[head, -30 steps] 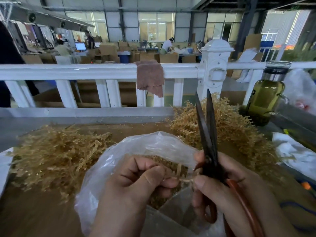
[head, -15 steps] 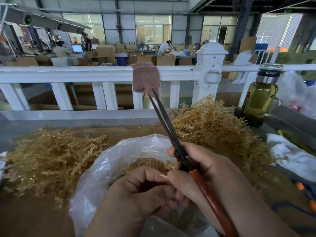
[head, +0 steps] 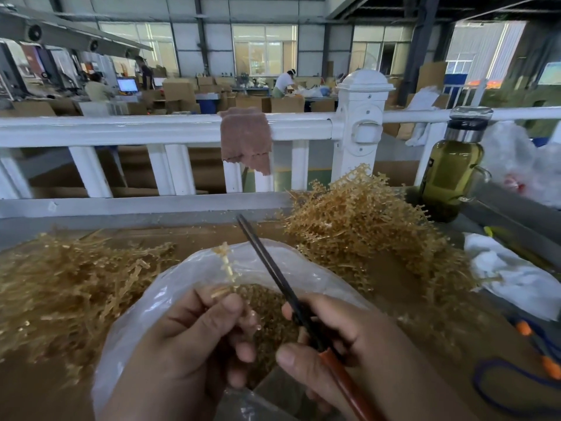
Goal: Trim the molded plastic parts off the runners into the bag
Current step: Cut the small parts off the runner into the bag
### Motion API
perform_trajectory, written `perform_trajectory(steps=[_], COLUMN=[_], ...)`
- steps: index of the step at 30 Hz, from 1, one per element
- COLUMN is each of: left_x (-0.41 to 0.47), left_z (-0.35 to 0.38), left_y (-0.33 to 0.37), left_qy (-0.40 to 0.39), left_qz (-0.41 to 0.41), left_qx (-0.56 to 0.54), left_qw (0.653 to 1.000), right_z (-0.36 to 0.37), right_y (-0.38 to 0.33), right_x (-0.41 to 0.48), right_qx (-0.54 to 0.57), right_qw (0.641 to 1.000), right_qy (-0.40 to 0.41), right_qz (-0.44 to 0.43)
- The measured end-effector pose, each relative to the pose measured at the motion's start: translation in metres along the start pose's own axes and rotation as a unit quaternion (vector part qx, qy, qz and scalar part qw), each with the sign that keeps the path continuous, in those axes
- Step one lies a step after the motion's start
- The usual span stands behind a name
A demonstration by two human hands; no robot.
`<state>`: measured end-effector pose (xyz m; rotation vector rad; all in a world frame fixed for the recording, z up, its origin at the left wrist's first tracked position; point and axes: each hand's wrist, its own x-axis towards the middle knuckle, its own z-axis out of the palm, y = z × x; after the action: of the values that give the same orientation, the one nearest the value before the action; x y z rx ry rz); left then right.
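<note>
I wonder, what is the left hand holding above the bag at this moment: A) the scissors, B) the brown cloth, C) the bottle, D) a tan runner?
D: the left hand pinches a thin tan runner that sticks up over the bag, while the right hand grips the scissors.
</note>
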<state>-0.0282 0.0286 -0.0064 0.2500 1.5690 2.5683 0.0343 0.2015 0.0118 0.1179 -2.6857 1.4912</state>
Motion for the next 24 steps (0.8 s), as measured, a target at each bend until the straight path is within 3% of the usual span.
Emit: perform_trajectory(steps=[11, 24], left_x=[0.006, 0.008], left_z=[-0.004, -0.005], left_y=[-0.011, -0.009], left_qy=[0.001, 0.017], left_qz=[-0.051, -0.057], left_qx=[-0.024, -0.045], left_qw=[0.998, 0.997], right_z=[0.01, 0.003], right_y=[0.013, -0.002], right_x=[0.006, -0.002], right_qx=[-0.078, -0.109], right_qw=[0.996, 0.994], right_qy=[0.014, -0.002], right_qz=[-0.032, -0.012])
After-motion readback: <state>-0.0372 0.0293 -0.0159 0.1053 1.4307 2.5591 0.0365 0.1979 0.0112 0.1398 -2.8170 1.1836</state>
